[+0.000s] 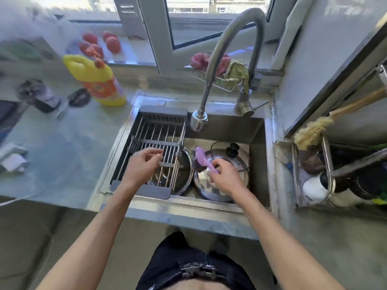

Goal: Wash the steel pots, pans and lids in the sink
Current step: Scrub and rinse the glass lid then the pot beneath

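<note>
Down in the sink, right half, a steel lid with a black knob lies over a round steel pan. The right hand is over it, fingers curled round the handle of a purple brush, whose dark bristles touch the lid's left edge. Just left, a steel pot sits in the basin, half under the drying rack that spans the sink's left side; something lies inside the pot, too blurred to name. The left hand hovers over the rack bars, fingers loosely curled, holding nothing. The tap hangs above the basin's back. Behind it, a wire basket holds a pink cloth and a yellow-green cloth. Left on the counter stands a yellow detergent bottle, with tomatoes on the sill. At the right, a steel caddy holds a straw brush and a white bottle.
</note>
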Tool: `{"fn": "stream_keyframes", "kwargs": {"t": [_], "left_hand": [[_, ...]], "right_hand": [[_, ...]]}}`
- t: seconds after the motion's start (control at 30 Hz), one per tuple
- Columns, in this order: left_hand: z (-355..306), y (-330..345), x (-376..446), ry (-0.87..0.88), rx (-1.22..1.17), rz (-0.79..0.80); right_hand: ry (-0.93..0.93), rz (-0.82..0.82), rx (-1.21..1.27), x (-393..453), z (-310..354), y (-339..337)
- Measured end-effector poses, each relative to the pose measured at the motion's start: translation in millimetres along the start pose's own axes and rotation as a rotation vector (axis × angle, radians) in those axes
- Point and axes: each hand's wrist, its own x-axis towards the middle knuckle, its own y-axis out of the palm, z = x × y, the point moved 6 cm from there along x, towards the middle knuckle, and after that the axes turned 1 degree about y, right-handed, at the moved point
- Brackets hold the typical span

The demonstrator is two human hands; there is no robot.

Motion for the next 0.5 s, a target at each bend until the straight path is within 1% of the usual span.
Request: {"fn": "stream_keyframes", "kwargs": {"t": [0.1, 0.23, 0.27, 0.3, 0.4, 0.5], "left_hand": [[-6, -36, 15, 0.020, -0.051, -0.067], [-19, -84, 52, 0.075, -0.097, -0.120], [-21, -91, 61, 0.089, -0.113, -0.133], [-24, -114, 76, 0.111, -0.110, -0.143], [-32, -162, 116, 0.205, -0.041, -0.168], [-39, -205, 150, 0.281, 0.067, -0.256]], "right_hand": [[-0.095, 0.007, 0.068, 4, 52, 16], [-0.076, 0.054, 0.279, 25, 112, 39], [-0.075, 0.059, 0.284, 31, 121, 40], [-0.081, 0.046, 0.290, 43, 143, 48], [-0.074, 0.035, 0.287, 72, 195, 65], [-0.049, 0.050, 0.335, 101, 246, 85]]}}
